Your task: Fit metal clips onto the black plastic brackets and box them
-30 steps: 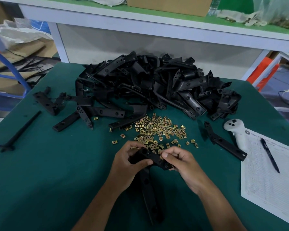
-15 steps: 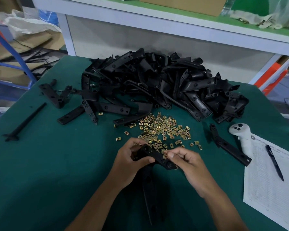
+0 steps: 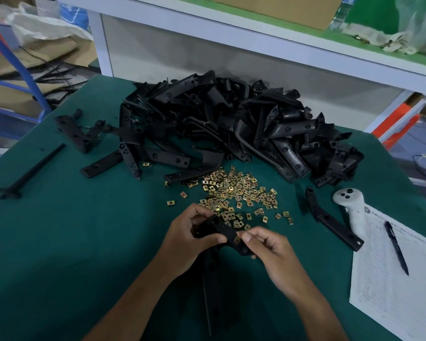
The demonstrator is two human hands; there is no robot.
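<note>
Clearly, the left hand (image 3: 191,233) gripped the black bracket (image 3: 223,231) near its upper end, fingers and thumb curled around it. The short arm of the bracket ran from about ten o'clock down to four o'clock between the two hands, while a longer leg hung toward six o'clock. At its four o'clock end sat a metal clip (image 3: 237,240), pinched by thumb and finger of the right hand (image 3: 272,251), which was the nearer hand to it. I judged the clip must slide along that axis. The loose clips (image 3: 234,190) lay at twelve o'clock, just beyond the hands.
</note>
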